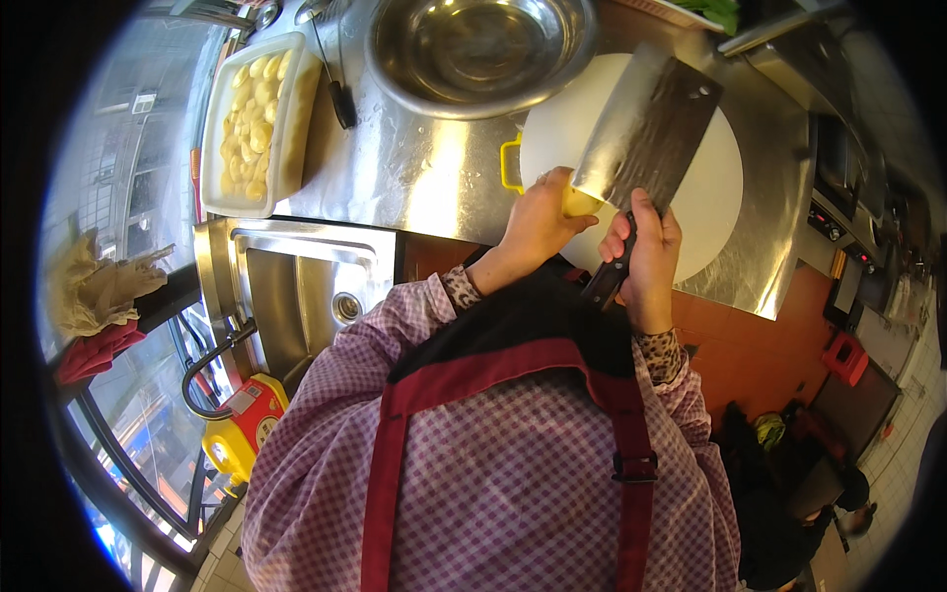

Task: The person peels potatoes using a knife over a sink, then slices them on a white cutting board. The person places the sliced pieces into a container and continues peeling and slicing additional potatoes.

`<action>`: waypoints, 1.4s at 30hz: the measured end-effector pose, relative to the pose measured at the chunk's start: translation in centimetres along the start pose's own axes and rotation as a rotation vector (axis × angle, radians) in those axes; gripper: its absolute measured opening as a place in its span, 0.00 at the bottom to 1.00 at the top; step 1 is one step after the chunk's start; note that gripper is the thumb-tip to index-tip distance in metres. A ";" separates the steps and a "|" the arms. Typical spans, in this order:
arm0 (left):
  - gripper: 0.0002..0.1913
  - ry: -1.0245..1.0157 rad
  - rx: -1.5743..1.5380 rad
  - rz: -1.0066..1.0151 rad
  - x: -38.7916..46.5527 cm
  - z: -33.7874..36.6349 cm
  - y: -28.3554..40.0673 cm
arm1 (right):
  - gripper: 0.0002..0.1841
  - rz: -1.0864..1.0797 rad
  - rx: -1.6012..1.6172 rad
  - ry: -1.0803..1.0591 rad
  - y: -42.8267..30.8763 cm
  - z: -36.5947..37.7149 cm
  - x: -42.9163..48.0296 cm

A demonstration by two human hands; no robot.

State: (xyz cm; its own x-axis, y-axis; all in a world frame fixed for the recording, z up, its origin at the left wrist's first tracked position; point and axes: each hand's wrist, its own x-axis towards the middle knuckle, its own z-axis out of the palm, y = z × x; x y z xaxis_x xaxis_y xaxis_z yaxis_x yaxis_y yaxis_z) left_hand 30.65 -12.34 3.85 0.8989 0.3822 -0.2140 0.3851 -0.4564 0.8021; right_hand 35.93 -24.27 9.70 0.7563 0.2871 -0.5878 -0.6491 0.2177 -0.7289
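Observation:
My left hand (pixel 527 226) grips a peeled potato (pixel 579 203) at the near left side of a round white cutting board (pixel 714 203). In my right hand (pixel 651 259) is the dark handle of a cleaver (pixel 655 122). Its broad blade slants up and away over the board, and the lower corner near the handle meets or overlaps the potato; whether it cuts in I cannot tell. Part of the potato is hidden by my fingers and the blade. A yellow handle (pixel 509 166) sticks out at the board's left edge.
Beyond the board stands a large steel basin (pixel 473 111). To the left, a white plastic tub (pixel 288 159) holds many peeled potatoes (pixel 255 126), beside a black-handled utensil (pixel 342 103). A steel sink (pixel 285 296) and a yellow jug (pixel 229 451) lie left of me. Cooking appliances (pixel 832 222) line the right.

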 end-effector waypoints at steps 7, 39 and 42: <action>0.26 -0.025 -0.121 0.017 0.0 -0.7 0.1 | 0.11 -0.156 -0.132 0.074 -0.7 -1.1 0.4; 0.26 -0.283 -0.452 -0.272 0.5 -1.9 0.1 | 0.12 -0.324 -0.404 -0.008 -0.1 -1.6 -0.3; 0.25 -0.291 -0.479 -0.259 0.4 -1.9 0.1 | 0.11 -0.363 -0.405 -0.005 -0.2 -1.6 -0.2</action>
State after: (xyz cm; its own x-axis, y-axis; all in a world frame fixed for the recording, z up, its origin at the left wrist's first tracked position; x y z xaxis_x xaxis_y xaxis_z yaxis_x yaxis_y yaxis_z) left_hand 30.64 -10.71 4.88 0.8348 0.1662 -0.5248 0.5227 0.0597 0.8504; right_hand 36.05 -25.88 9.36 0.9249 0.2655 -0.2722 -0.2621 -0.0732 -0.9623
